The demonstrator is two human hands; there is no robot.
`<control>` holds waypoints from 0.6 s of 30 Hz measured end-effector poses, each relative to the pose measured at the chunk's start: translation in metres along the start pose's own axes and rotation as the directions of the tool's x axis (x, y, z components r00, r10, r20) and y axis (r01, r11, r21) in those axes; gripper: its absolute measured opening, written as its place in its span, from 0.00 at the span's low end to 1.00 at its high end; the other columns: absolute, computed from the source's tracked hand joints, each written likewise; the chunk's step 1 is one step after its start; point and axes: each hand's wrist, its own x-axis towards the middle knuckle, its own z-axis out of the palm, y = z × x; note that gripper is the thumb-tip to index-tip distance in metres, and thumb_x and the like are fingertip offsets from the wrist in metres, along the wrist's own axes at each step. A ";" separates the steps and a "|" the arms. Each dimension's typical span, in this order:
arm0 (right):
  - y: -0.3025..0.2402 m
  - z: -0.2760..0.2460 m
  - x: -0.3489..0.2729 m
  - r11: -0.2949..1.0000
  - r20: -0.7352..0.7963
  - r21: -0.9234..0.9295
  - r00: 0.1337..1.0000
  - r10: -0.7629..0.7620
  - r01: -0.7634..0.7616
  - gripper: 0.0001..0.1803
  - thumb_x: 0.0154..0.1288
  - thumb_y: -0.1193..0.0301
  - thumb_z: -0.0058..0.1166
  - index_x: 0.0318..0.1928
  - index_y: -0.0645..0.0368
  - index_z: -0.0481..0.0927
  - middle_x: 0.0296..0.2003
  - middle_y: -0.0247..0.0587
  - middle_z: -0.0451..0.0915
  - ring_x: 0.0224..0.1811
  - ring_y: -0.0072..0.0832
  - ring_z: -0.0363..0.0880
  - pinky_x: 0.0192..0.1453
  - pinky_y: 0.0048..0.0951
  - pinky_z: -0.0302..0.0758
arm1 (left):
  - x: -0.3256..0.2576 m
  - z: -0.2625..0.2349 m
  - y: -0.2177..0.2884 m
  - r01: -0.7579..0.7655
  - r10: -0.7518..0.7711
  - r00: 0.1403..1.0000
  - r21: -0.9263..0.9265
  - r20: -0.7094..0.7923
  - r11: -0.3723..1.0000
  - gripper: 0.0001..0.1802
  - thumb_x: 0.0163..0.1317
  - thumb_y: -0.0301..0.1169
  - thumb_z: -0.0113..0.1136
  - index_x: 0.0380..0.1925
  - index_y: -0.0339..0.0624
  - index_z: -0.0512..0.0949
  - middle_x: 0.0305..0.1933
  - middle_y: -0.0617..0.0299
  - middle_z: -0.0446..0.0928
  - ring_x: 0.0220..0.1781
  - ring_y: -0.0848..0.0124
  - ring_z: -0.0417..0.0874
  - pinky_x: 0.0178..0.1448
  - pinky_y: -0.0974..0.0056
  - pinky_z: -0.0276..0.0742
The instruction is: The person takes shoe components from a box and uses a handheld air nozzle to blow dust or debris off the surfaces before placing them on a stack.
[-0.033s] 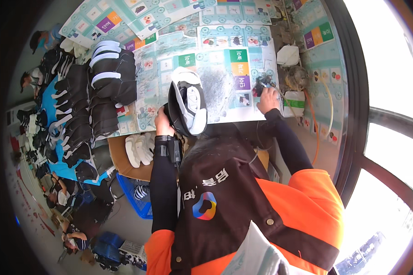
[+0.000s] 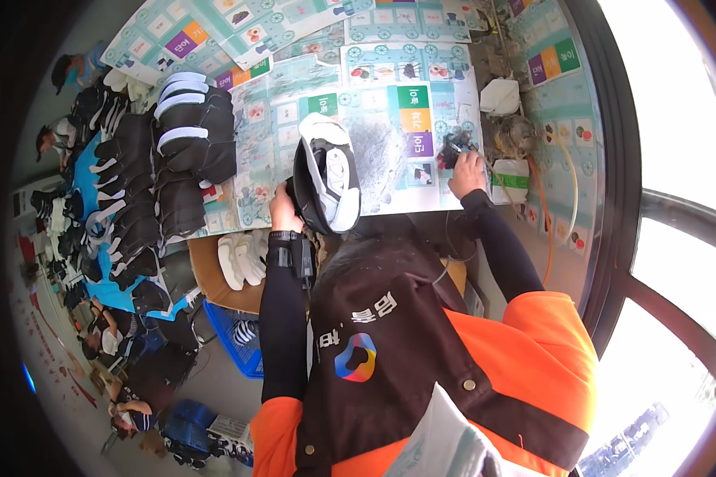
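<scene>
Gripping a black shoe [image 2: 326, 184] with a white sole, the left hand [image 2: 285, 208] is seen tilting it above the mat-covered table [image 2: 390, 151]. A small dark tool [image 2: 453, 148] is clasped in the right hand [image 2: 468, 173] (its kind cannot be told). Nothing has shifted since the earlier frame; work on the shoe appears under way. Finished black shoes [image 2: 175, 151] are stacked at left.
</scene>
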 end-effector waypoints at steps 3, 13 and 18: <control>0.034 0.026 0.013 0.996 -0.170 -0.046 0.982 -0.080 0.073 0.32 0.50 0.73 0.65 0.58 0.67 0.72 0.55 0.55 0.72 0.62 0.55 0.70 0.65 0.48 0.73 | 0.044 0.036 -0.011 0.099 -0.102 0.995 0.125 0.015 0.987 0.21 0.75 0.38 0.47 0.53 0.31 0.81 0.52 0.52 0.86 0.52 0.59 0.88 0.59 0.56 0.82; 0.027 -0.033 0.006 0.744 -0.402 0.567 0.907 -0.124 0.353 0.24 0.54 0.81 0.56 0.55 0.65 0.77 0.46 0.59 0.79 0.49 0.56 0.77 0.57 0.46 0.76 | 0.136 0.024 -0.022 0.097 -0.003 0.982 0.493 -0.189 0.864 0.25 0.76 0.40 0.46 0.52 0.26 0.81 0.51 0.48 0.85 0.49 0.57 0.88 0.51 0.49 0.85; -0.023 -0.088 0.005 0.401 0.211 0.915 0.888 -0.409 -0.033 0.17 0.56 0.79 0.50 0.47 0.61 0.79 0.35 0.48 0.85 0.37 0.49 0.85 0.43 0.43 0.79 | 0.125 0.059 -0.010 0.150 -0.094 0.987 0.512 -0.133 0.846 0.26 0.75 0.42 0.48 0.53 0.26 0.80 0.48 0.48 0.86 0.46 0.57 0.89 0.51 0.50 0.85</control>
